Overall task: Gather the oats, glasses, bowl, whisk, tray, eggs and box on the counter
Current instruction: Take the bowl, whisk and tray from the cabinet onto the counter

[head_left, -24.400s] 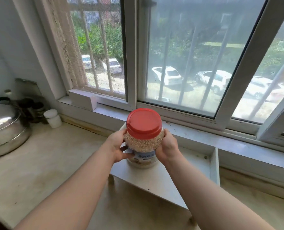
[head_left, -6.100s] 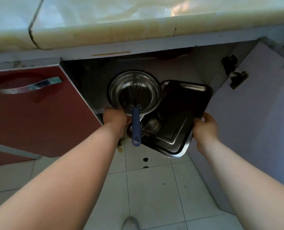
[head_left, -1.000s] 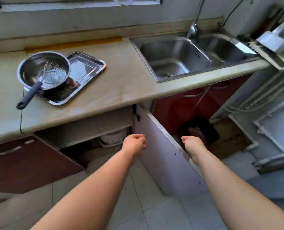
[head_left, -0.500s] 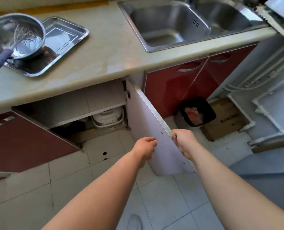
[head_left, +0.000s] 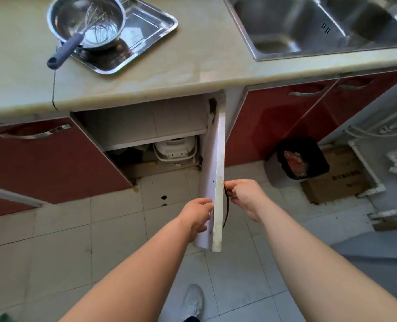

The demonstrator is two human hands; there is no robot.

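A steel bowl point(head_left: 63, 13) stands on the left end of a steel tray point(head_left: 147, 26) on the counter point(head_left: 192, 56). A whisk with a blue-grey handle point(head_left: 65, 51) leans in the bowl, its handle sticking out over the tray's edge. Below the counter a white cabinet door point(head_left: 218, 154) swings out towards me, seen edge-on. My left hand point(head_left: 196, 217) presses on its inner face with the thumb at the edge. My right hand point(head_left: 245, 197) grips the outer side at the dark handle. No oats, glasses or eggs are in view.
A double steel sink point(head_left: 309, 26) is set into the counter at the right. Inside the open cabinet sits a white rice cooker point(head_left: 175, 148) under a shelf. A black bin point(head_left: 302, 159) and a flat cardboard box point(head_left: 337, 180) lie on the tiled floor at the right.
The view has moved closer to the counter. My left hand has reached the door's inner face, and the door now stands edge-on between both hands.
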